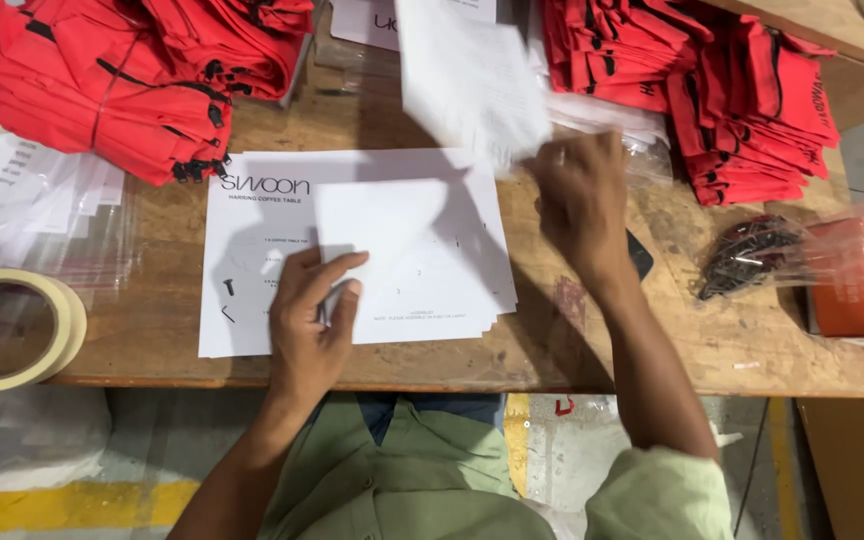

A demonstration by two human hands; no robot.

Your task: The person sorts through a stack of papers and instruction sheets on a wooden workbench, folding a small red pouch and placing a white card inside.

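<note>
Sheets: white paper stack point(392, 260) lies at frame centre on the counter point(752, 340), squared for picking.
Left hand: your left hand point(312, 315) presses flat, fingers spread, pinning the stack.
Right hand: your right hand point(577, 195) pinches a lifted sheet point(467, 75), blurred, upper centre; wrist raised.
Surroundings: red bags point(102, 80) upper corners; tape roll point(7, 330) left.

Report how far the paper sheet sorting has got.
Done: a small pile of white sheets lies on the wooden table, over a larger printed sheet. In hand: the left hand presses that pile; the right hand lifts one blurred sheet. Left: red fabric bundles stacked nearby, untouched.
</note>
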